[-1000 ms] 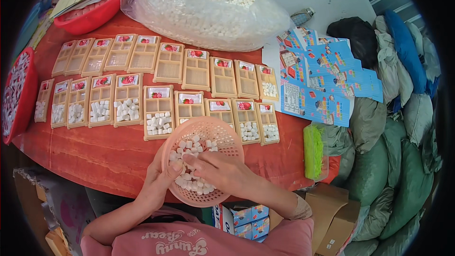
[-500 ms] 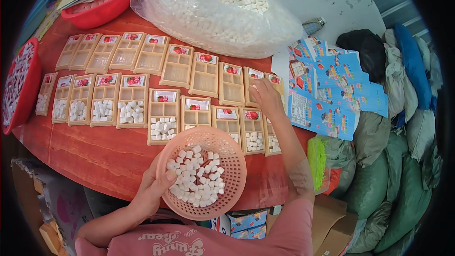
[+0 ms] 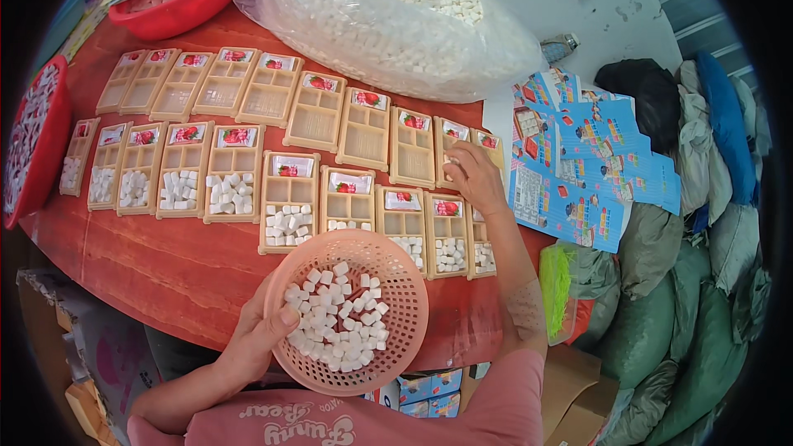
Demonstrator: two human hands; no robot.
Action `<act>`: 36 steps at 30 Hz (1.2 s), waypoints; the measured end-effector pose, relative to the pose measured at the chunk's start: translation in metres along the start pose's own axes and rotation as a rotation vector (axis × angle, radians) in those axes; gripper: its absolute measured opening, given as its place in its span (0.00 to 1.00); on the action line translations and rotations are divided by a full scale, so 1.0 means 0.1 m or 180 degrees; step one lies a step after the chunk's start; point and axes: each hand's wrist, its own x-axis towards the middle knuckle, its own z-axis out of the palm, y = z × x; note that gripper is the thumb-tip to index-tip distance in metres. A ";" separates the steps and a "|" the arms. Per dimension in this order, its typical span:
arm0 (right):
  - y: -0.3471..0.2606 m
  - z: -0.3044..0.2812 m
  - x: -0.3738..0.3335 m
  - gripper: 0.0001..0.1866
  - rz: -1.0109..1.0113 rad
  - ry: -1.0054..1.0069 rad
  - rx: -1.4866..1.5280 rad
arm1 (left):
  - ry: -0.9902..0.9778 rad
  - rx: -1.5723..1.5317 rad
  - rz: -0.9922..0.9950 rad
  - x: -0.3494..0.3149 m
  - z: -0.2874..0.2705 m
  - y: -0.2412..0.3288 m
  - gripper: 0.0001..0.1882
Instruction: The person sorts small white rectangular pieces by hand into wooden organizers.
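My left hand (image 3: 263, 329) grips the rim of a pink perforated plastic basket (image 3: 408, 314), its thumb inside. Small white marshmallows (image 3: 339, 326) lie in the basket. Over a tray (image 3: 453, 130) near the right end of the far row, my right hand (image 3: 479, 180) is closed with fingertips pinched; a small white piece, apparently a marshmallow, shows at them. Beige divided trays stand in two rows, each with a strawberry-printed packet in its top compartment. Near-row trays such as this tray (image 3: 234, 162) hold marshmallows in the large compartment. The basket covers the lower part of one near-row tray.
A big clear bag (image 3: 347, 33) of marshmallows lies at the back of the red table (image 3: 149, 268). Red basins stand at the far left (image 3: 58, 124) and back left (image 3: 178, 16). Blue printed cardboard sheets (image 3: 595, 140) spread at right, beside a tub of green shreds (image 3: 557, 285) and several sacks (image 3: 661, 330).
My right hand has come slightly nearer over the far-row tray, its fingers lower. The left hand and basket are nearly unmoved, and the whole view has shifted slightly.
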 end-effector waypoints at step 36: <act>-1.24 -0.71 -0.06 0.08 0.1632 -0.0400 0.2573 | -0.0014 0.0108 0.0012 -0.04 0.05 -0.03 0.37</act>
